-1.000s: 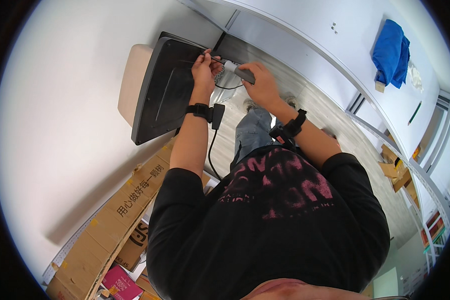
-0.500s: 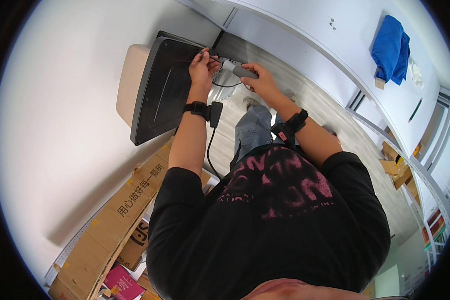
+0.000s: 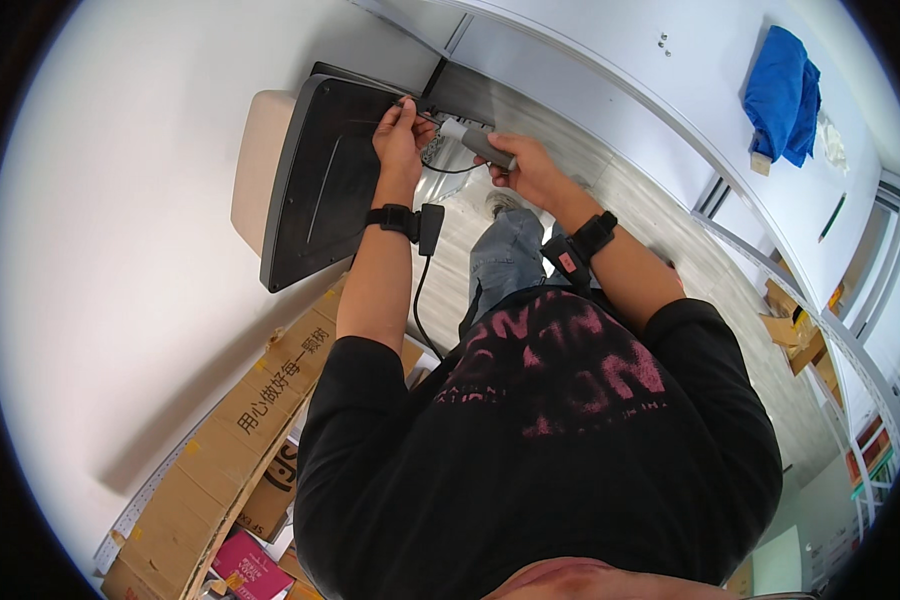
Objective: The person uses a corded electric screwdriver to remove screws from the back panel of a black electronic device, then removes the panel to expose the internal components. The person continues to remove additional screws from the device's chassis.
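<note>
My right hand is closed round the grey handle of a screwdriver with a pale collar. Its thin dark shaft points left toward my left hand. The fingers of that left hand are pinched together at the shaft's far end, beside the upper right edge of a black panel. What they pinch is too small to make out. A beige, rounded part sits behind the panel, on the wall side. Under the screwdriver hangs a thin black cable.
A white table spans the upper right, with a blue cloth, a dark green pencil and several small metal pieces on it. Lower left stands an open cardboard box. A white wall borders the left.
The screwdriver has shifted slightly left. My right hand has turned a little, and its fingers have changed their hold on the handle. My left hand has moved slightly left.
</note>
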Motion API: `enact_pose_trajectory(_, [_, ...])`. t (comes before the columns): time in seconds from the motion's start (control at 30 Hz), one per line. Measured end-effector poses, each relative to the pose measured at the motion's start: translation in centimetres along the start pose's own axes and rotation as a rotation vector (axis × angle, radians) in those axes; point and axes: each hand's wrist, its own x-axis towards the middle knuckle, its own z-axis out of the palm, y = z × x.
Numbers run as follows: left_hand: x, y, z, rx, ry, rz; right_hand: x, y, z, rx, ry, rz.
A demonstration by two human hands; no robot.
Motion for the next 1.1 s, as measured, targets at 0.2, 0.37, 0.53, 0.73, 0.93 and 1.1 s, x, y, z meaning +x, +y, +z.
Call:
enact_pose_trajectory(0.2, [-0.1,-0.2,0.1,0.011,0.022,0.004,0.1,-0.1,0.4,-0.140,0.066,-0.059])
enact_pose_trajectory(0.37, [-0.5,0.3,0.5,0.029,0.000,-0.021,0.4,0.5,0.8,-0.627,0.147,-0.471])
enact_pose_trajectory(0.53, [0.0,0.4,0.3,0.016,-0.014,-0.044,0.4,0.9,0.9,-0.699,0.153,-0.560])
enact_pose_trajectory(0.73, [0.5,0.4,-0.4,-0.013,-0.067,-0.055,-0.8,-1.7,0.4,0.038,-0.101,0.093])
enact_pose_trajectory(0.93, [-0.5,1.0,0.9,0.004,-0.019,-0.090,0.9,0.6,0.3,-0.642,0.109,-0.441])
enact_pose_trajectory(1.1, [0.2,0.8,0.2,0.030,-0.026,-0.082,-0.1,-0.3,1.5,-0.621,0.131,-0.386])
